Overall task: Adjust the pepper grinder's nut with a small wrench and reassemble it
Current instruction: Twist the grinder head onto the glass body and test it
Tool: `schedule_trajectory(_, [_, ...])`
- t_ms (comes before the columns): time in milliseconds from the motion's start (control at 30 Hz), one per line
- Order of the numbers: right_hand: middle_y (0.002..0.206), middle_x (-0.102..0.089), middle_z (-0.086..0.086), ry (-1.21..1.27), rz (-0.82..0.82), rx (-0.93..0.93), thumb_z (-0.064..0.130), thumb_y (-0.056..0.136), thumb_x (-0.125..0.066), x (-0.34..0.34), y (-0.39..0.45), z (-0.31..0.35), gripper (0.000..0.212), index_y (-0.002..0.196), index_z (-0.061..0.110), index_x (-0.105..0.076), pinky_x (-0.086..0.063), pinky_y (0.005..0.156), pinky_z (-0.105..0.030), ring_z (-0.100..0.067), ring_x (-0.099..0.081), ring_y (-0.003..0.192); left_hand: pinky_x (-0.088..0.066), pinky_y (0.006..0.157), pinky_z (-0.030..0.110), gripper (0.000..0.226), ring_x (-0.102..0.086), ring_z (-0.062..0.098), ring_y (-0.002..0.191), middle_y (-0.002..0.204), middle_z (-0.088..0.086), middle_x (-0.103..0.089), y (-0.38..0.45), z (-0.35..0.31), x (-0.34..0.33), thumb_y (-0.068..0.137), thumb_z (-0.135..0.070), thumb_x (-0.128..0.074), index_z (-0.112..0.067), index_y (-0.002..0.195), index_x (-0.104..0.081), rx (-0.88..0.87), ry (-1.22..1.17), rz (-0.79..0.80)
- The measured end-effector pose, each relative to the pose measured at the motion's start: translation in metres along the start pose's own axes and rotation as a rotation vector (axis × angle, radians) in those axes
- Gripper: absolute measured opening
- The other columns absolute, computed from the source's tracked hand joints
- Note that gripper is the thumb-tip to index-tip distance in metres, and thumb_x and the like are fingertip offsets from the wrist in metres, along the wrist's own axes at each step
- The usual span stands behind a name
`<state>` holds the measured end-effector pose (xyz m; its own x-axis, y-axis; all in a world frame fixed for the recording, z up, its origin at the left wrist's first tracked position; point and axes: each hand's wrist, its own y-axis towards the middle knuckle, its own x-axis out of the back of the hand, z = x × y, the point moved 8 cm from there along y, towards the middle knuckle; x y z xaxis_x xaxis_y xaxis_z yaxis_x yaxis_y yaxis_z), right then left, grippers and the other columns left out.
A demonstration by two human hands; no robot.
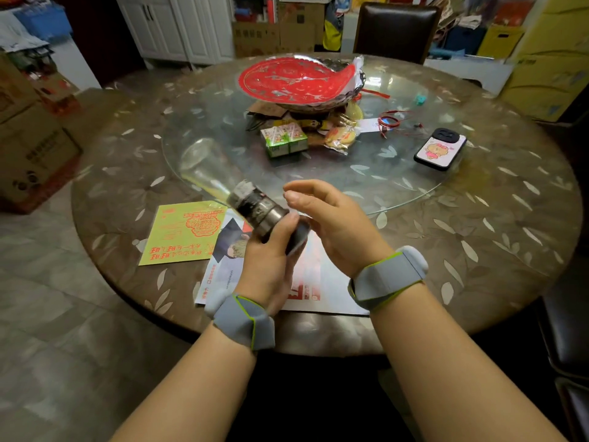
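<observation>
The left hand [271, 253] has its grip clamped round the dark metal end of the pepper grinder [242, 199], held in the air above the near edge of the round worktop [478, 250]. The grinder lies tilted, its clear glass body pointing up and away to the left, its dark grinding head toward the person; the motion blur hides finer detail of the head. The right hand [334, 224] hovers just beside that head, its grip apart, with fingers loosely curved and holding nothing that can be made out. Both wrists wear grey bands. Under the hands, at the near edge, lie a white printed sheet [312, 282] and, to its left, a yellow card [181, 231] with red print. A glass turntable [398, 173] covers the middle of the worktop; at its centre stands a silver dish [318, 105] bearing a red paper cutting [296, 79], with two green cartons [283, 138] and wrapped snacks [339, 138] near its foot. Toward the right side of the turntable lie a phone [441, 149], back up with a cartoon bear, and a coil of red wire [392, 121].
</observation>
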<state>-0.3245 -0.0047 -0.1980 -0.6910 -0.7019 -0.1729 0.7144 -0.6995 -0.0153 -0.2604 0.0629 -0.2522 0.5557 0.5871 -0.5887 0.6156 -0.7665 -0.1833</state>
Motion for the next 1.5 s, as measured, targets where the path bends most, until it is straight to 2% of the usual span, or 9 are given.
schedule_trajectory(333, [0.094,-0.066,-0.001,-0.173,-0.038,0.126,0.025,0.086,-0.067,-0.013,-0.022,0.004,0.027,0.108,0.01,-0.065,-0.05,0.077,-0.02,-0.005,-0.062,0.084,-0.027,0.114,0.044,0.06,-0.041,0.022,0.138,0.146,0.006,-0.047,0.001,0.005,0.003,0.068,-0.045,-0.073,-0.02,0.12,-0.056,0.297,-0.418,0.122])
schedule_trajectory(500, [0.099,-0.071,-0.004,-0.259,-0.08,0.061,0.039,0.056,-0.079,-0.019,-0.023,-0.009,0.048,0.1,0.026,-0.066,-0.058,0.083,-0.046,-0.022,-0.069,0.09,-0.029,0.115,0.047,0.048,-0.057,0.031,0.115,0.102,0.017,-0.066,-0.014,0.003,-0.005,0.078,-0.049,-0.06,-0.007,0.101,-0.063,0.268,-0.307,0.112])
schedule_trajectory(667, [0.094,-0.072,-0.01,-0.209,-0.157,0.026,0.022,0.057,-0.071,-0.009,-0.026,-0.015,0.032,0.089,0.024,-0.07,-0.059,0.076,-0.048,-0.027,-0.069,0.081,-0.03,0.115,0.046,0.069,-0.053,0.02,0.127,0.116,0.004,-0.065,-0.03,0.013,0.007,0.07,-0.06,-0.063,-0.017,0.123,-0.063,0.296,-0.126,0.04])
schedule_trajectory(833, [0.089,-0.071,-0.014,-0.114,-0.119,-0.022,0.014,0.06,-0.068,0.0,-0.03,-0.021,0.03,0.089,0.018,-0.07,-0.053,0.068,-0.038,-0.024,-0.062,0.071,-0.04,0.103,0.039,0.061,-0.055,0.014,0.113,0.107,-0.001,-0.064,-0.051,0.012,0.016,0.069,-0.066,-0.056,-0.024,0.111,-0.068,0.374,0.315,0.178])
schedule_trajectory(967, [0.096,-0.07,-0.018,-0.113,-0.105,-0.034,0.005,0.069,-0.072,0.011,-0.032,-0.027,0.028,0.093,0.019,-0.07,-0.051,0.059,-0.025,-0.021,-0.063,0.078,-0.053,0.082,0.027,0.018,-0.066,0.015,0.088,0.098,0.008,-0.07,-0.06,-0.009,0.027,0.091,-0.023,-0.063,-0.012,0.105,-0.066,0.299,0.892,0.347])
schedule_trajectory(1100, [0.098,-0.069,-0.019,-0.1,-0.076,-0.037,0.002,0.07,-0.07,0.016,-0.036,-0.035,0.029,0.091,0.022,-0.069,-0.05,0.056,-0.022,-0.022,-0.064,0.077,-0.044,0.052,0.021,0.011,-0.054,0.006,0.051,0.059,-0.004,-0.062,-0.057,-0.057,0.015,0.076,-0.018,-0.078,-0.015,0.081,-0.068,-0.264,1.243,0.318])
schedule_trajectory(1200, [0.104,-0.069,-0.023,-0.14,-0.066,-0.034,-0.001,0.073,-0.068,0.019,-0.038,-0.041,0.03,0.095,0.02,-0.069,-0.052,0.061,-0.026,-0.028,-0.066,0.086,-0.043,0.063,0.027,0.037,-0.053,0.012,0.073,0.08,-0.007,-0.057,-0.057,-0.079,-0.002,0.063,-0.035,-0.077,-0.023,0.094,-0.061,-0.711,1.596,0.213])
schedule_trajectory(1333, [0.104,-0.068,-0.022,-0.143,-0.055,-0.037,0.006,0.067,-0.07,0.021,-0.04,-0.046,0.032,0.095,0.022,-0.069,-0.053,0.063,-0.028,-0.028,-0.065,0.086,-0.043,0.091,0.041,0.079,-0.048,0.025,0.113,0.12,0.0,-0.05,-0.031,-0.047,0.008,0.057,-0.051,-0.075,-0.023,0.126,-0.05,-0.56,1.849,0.355])
schedule_trajectory(1500, [0.101,-0.068,-0.015,-0.154,-0.007,-0.015,0.009,0.063,-0.067,0.02,-0.04,-0.047,0.042,0.105,0.016,-0.068,-0.055,0.068,-0.028,-0.025,-0.067,0.086,-0.045,0.074,0.036,0.052,-0.06,0.022,0.097,0.103,-0.005,-0.065,-0.019,-0.029,0.002,0.07,-0.056,-0.072,-0.024,0.109,-0.054,-0.509,1.877,0.434])
